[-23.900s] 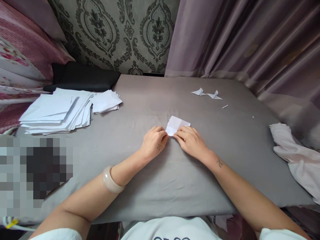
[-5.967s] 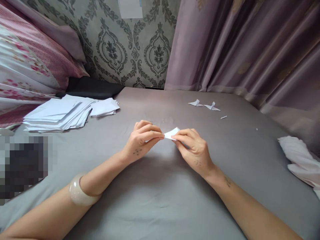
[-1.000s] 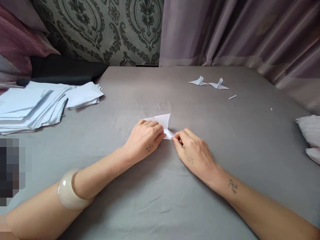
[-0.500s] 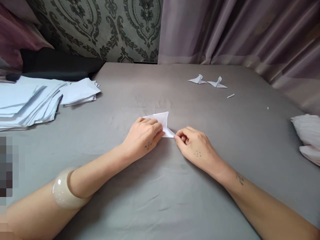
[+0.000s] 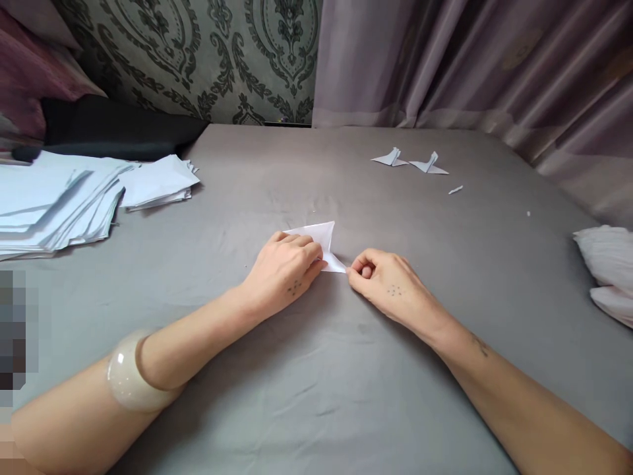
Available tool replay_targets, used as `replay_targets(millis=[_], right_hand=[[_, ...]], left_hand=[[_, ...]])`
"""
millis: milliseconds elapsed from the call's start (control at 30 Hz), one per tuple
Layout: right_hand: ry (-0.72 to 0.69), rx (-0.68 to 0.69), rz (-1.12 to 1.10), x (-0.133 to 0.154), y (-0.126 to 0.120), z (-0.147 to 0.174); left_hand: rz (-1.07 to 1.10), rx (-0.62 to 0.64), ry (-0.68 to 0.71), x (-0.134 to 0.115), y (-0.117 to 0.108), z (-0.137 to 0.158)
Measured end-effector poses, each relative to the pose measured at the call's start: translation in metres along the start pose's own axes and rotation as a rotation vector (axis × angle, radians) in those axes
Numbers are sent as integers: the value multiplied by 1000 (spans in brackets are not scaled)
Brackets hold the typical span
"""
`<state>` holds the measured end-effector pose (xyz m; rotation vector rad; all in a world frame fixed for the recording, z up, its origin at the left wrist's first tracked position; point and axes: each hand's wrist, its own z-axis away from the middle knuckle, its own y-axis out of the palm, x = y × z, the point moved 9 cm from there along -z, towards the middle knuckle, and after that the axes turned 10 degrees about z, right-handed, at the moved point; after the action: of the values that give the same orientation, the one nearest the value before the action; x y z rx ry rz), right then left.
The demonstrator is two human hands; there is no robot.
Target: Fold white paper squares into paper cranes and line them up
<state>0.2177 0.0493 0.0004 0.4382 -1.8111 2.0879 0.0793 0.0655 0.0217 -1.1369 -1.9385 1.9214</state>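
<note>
A small folded white paper [image 5: 321, 236] lies on the grey sheet [image 5: 297, 382] in the middle of the view. My left hand [image 5: 284, 270] lies flat over its near left part and presses it down. My right hand [image 5: 388, 287], fingers curled, pinches the paper's pointed right tip between thumb and forefinger. Part of the paper is hidden under my left fingers.
A spread stack of white sheets [image 5: 54, 201] and a smaller pile [image 5: 155, 181] lie at the left. Two folded paper figures [image 5: 410, 161] and a paper scrap [image 5: 455, 190] lie at the far right. White cloth [image 5: 606, 267] sits at the right edge, a curtain [image 5: 469, 59] behind.
Earlier the paper was held up off the sheet between both hands; now it lies flat. In the last second my right hand has turned and curled tighter at the tip.
</note>
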Motion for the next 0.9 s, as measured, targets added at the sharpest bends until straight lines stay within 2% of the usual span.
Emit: replay_targets(millis=[100, 200, 267, 367, 500, 667, 900], right_hand=[[-41, 2, -106, -7, 0, 1], [-164, -186, -139, 0, -13, 9], [-304, -279, -71, 18, -17, 20], [-434, -261, 105, 41, -5, 33], [-454, -225, 345, 51, 10, 39], [-490, -257, 550, 58, 15, 42], [-502, -279, 667, 62, 11, 49]], left_hand=[[-12, 17, -5, 0, 1, -1], [-29, 37, 1, -1, 2, -1], [-40, 42, 4, -1, 3, -1], [-51, 40, 4, -1, 3, 0], [-47, 31, 5, -1, 3, 0], [-36, 26, 0, 0, 2, 0], [-22, 48, -23, 1, 3, 0]])
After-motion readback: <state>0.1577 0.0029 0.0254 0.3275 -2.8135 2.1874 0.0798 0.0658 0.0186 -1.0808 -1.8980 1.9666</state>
